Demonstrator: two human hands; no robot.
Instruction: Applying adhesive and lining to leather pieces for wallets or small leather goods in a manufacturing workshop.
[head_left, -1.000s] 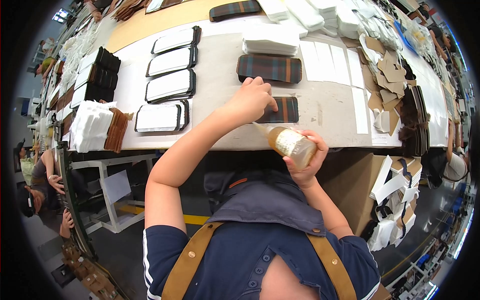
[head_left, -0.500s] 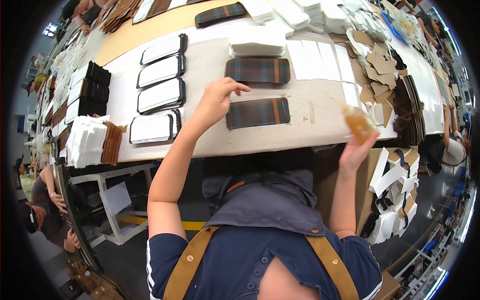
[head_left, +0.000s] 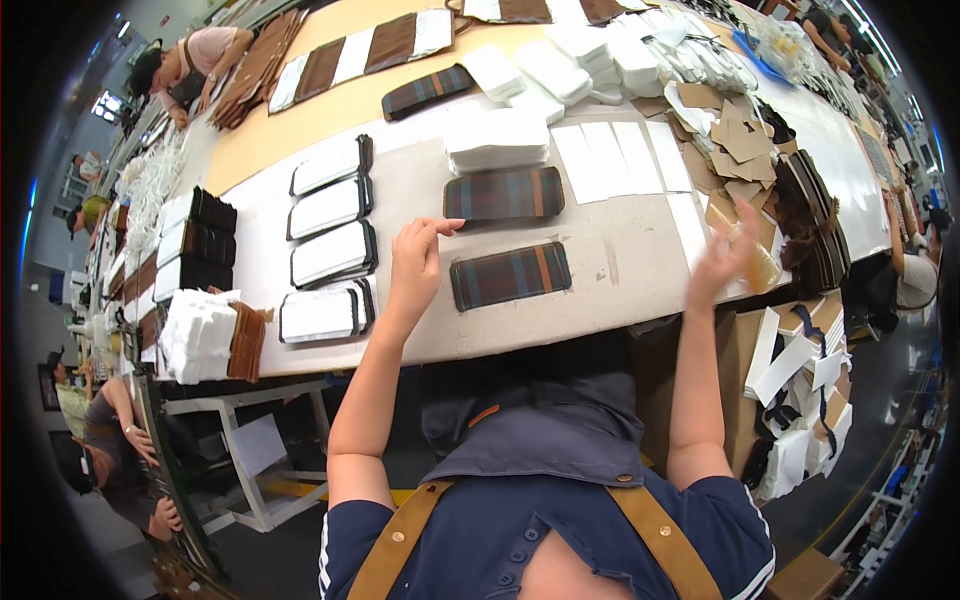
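My left hand (head_left: 425,245) is raised just below the upper plaid panel (head_left: 503,193), empty, its fingers loosely bent and apart. A second plaid panel (head_left: 509,275) lies flat nearer the table edge. Motion smears my right hand (head_left: 720,255) beside a bottle of amber liquid (head_left: 760,262) at the table's right; whether its fingers still grip the bottle is unclear. Stacks of dark-edged white pieces (head_left: 330,250) lie left of my left hand. A white stack (head_left: 495,140) sits above the plaid panels, with thin white strips (head_left: 605,160) to their right.
Brown and white bundles (head_left: 215,335), white piles (head_left: 570,70), cardboard scraps (head_left: 740,135) and dark strips (head_left: 810,220) cover parts of the table (head_left: 620,300). A carton of offcuts (head_left: 790,390) stands below at right. Co-workers (head_left: 195,60) are at the left and right edges.
My left hand has lifted off the lower plaid panel and moved left. My right hand has carried the bottle rightward to the cardboard scraps. The view has shifted, showing more of the table's far side.
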